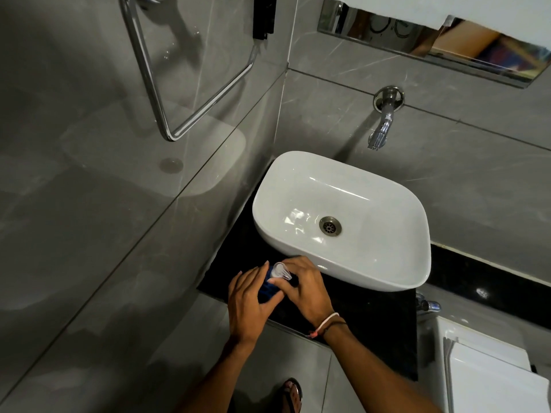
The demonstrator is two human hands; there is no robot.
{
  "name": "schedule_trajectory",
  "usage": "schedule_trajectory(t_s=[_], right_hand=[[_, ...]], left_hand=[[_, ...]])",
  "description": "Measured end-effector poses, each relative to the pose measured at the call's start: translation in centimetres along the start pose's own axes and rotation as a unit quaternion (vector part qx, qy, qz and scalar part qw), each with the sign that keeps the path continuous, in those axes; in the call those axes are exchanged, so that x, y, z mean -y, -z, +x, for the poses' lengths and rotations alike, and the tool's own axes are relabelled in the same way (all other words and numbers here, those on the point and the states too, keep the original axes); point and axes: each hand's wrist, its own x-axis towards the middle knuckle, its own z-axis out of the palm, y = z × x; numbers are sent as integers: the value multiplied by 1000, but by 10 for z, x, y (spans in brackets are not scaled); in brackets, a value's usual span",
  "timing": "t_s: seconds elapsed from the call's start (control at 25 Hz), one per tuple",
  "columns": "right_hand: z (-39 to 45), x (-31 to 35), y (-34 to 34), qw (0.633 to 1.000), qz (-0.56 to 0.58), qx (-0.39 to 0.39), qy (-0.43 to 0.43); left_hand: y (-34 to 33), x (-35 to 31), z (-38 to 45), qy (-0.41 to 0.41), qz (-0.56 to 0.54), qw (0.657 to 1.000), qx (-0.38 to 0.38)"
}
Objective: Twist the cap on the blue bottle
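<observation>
Grey glossy tiles point(125, 234) cover both walls of a bathroom corner, and a black stone counter point(372, 317) juts from it. On the counter sits 1 white ceramic basin point(387, 254), a rounded rectangle with a metal drain point(330, 225) at its middle. Above it a chrome tap point(381, 120) comes out of the wall, spout down. On the left wall hangs a bent chrome rail point(179, 99), and a mirror point(447, 37) runs along the top right. White fixture point(489, 371) and a small chrome valve point(429, 305) lie at lower right. A sandalled foot point(293, 394) shows on the floor below.

Just in front of the basin's near left corner, over the counter, 2 hands meet round a blue bottle point(267, 289). The left hand point(250, 302) wraps its body, fingers curled about it. The right hand point(304, 290), cords at its wrist, pinches the clear plastic cap point(281, 270) at the top with curled fingers. Much of the bottle is hidden by both hands. Its long axis tilts, cap end pointing up and toward the basin, base toward the person.
</observation>
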Motion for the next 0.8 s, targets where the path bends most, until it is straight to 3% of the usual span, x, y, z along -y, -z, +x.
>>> schedule_trajectory(t_s=[0.24, 0.72, 0.8], right_hand=[[-1, -2, -1, 998, 4, 14, 56], [3, 1, 3, 999, -21, 16, 39], [5, 5, 12, 998, -17, 53, 36]], left_hand=[[-1, 0, 0, -5, 0, 1000, -2], [-7, 4, -4, 0, -13, 1000, -3], [-7, 5, -4, -8, -11, 1000, -7]])
